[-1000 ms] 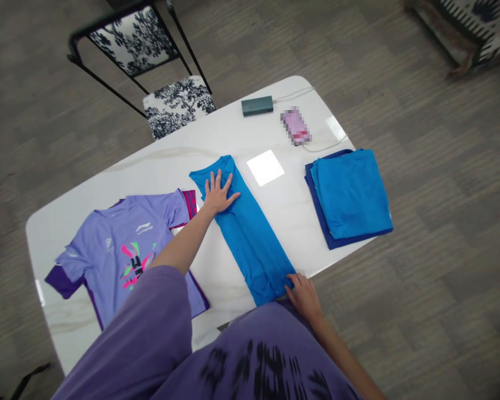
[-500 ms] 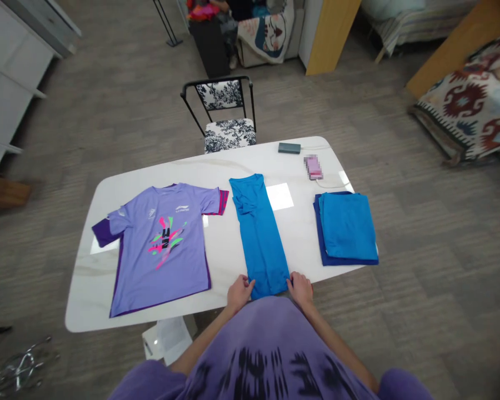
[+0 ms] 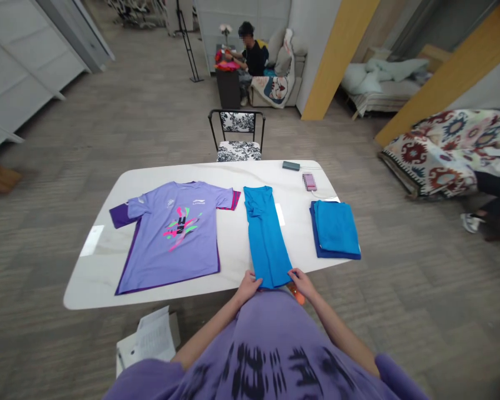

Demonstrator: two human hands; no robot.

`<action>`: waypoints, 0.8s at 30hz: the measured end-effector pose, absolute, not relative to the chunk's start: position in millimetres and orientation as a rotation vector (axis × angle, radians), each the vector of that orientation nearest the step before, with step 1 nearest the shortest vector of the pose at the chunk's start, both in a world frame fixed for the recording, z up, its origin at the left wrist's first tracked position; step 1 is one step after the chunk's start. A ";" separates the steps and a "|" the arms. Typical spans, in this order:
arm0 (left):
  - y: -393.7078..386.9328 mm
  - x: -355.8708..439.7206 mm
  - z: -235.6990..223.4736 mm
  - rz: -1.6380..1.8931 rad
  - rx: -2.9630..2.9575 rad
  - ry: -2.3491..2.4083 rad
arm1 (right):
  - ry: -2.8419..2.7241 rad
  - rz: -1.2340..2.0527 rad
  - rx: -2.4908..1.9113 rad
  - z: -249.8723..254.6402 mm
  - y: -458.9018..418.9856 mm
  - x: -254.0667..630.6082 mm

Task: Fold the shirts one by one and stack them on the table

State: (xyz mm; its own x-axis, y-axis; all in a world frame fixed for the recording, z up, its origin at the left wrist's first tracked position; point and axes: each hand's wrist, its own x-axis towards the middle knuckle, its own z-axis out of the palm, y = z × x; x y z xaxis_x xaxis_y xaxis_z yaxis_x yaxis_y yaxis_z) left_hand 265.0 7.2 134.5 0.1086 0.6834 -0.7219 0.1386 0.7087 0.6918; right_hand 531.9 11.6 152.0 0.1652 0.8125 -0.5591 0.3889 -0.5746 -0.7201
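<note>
A blue T-shirt, folded into a long narrow strip, lies lengthwise on the white table, its hem at the near edge. My left hand pinches the left corner of that hem. At the right corner, my right hand pinches the cloth between thumb and fingers. To the left a purple T-shirt with a colourful print is spread flat, with darker purple cloth showing beneath it. A stack of folded blue clothes sits at the table's right end.
A phone and a dark power bank lie at the far right of the table. A patterned chair stands behind it. Farther back a person sits beside a dark stand. Papers rest below the near edge.
The camera view has tilted up, showing more of the room. Both hands keep hold of the blue T-shirt's hem, which stays in nearly the same place on the table.
</note>
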 end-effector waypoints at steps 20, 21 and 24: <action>315.4 208.2 171.8 0.761 0.421 1.374 | -0.835 1.725 -1.568 188.6 316.1 526.4; 348.9 210.1 159.4 0.755 0.414 1.394 | -0.872 1.695 -1.625 172.1 353.6 525.2; 430.0 217.0 112.8 0.708 0.542 1.581 | -0.987 1.549 -1.850 113.5 447.4 525.8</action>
